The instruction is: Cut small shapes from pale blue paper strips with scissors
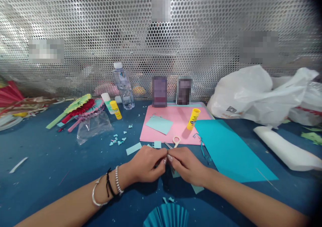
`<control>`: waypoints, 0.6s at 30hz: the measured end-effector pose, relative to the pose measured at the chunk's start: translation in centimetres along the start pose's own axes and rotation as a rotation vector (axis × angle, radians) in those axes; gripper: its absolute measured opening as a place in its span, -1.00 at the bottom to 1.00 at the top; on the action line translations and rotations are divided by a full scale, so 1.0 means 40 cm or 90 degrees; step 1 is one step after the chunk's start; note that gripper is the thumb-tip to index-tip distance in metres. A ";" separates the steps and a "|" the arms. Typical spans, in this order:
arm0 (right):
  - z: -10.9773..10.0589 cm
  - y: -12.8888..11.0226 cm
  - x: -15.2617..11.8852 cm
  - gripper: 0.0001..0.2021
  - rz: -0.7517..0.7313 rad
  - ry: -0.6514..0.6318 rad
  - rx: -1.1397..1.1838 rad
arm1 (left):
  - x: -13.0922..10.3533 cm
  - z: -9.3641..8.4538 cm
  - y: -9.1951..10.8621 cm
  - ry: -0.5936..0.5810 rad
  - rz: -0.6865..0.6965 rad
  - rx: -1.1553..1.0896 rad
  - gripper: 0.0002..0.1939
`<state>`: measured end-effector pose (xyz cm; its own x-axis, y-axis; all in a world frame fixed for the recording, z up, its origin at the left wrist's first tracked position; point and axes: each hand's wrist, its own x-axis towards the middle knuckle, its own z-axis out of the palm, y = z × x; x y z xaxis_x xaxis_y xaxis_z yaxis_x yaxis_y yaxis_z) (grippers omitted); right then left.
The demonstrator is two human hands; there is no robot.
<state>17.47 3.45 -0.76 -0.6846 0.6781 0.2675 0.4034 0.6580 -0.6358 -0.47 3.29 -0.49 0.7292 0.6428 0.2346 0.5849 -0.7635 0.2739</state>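
Note:
My left hand (152,163) and my right hand (187,165) meet at the fingertips over the blue table (85,166), both with fingers pinched. Whatever lies between the fingertips is too small or hidden to name. Scissors (176,141) with a pale handle lie just behind and partly under my hands. Light blue paper pieces are beside them: a strip (134,149) left of my left hand and a small square (157,144) behind it. Nearest me is a pleated teal paper fan (167,216). A light blue sheet (159,124) rests on pink paper (151,136) farther back.
A yellow glue stick (193,119) stands on the pink paper, left of a teal sheet (233,153). Toward the back left are another glue stick (115,110), a water bottle (124,88) and folded fans (82,111). White plastic bags (244,96) fill the right. A perforated metal panel (208,29) rises behind.

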 end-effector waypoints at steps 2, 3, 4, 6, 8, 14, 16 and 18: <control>-0.003 -0.002 0.000 -0.76 -0.005 -0.010 0.003 | 0.000 0.000 -0.001 -0.002 0.006 -0.004 -0.89; -0.004 -0.002 0.000 -0.76 -0.007 -0.015 0.006 | 0.000 0.000 -0.001 -0.001 0.008 -0.005 -0.89; -0.005 -0.002 0.000 -0.76 -0.008 -0.019 0.009 | 0.000 0.000 -0.001 0.000 0.009 -0.006 -0.89; -0.006 -0.002 -0.001 -0.75 -0.009 -0.023 0.013 | 0.000 0.000 -0.001 0.000 0.010 -0.005 -0.89; -0.006 0.000 -0.002 -0.75 -0.010 -0.023 0.015 | 0.000 -0.001 0.000 -0.002 0.007 -0.004 -0.89; -0.001 0.006 -0.005 -0.74 -0.009 -0.016 0.009 | -0.001 -0.003 0.001 -0.016 0.008 0.002 -0.89; -0.001 0.007 -0.004 -0.74 -0.008 -0.018 0.009 | -0.001 -0.003 0.000 -0.019 0.009 0.006 -0.89; -0.002 0.006 -0.004 -0.74 -0.007 -0.021 0.011 | -0.001 -0.003 -0.001 -0.019 0.010 0.009 -0.89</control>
<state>17.72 3.55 -0.90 -0.7086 0.6595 0.2511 0.3854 0.6597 -0.6452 -0.55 3.29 -0.39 0.7490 0.6283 0.2105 0.5775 -0.7747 0.2576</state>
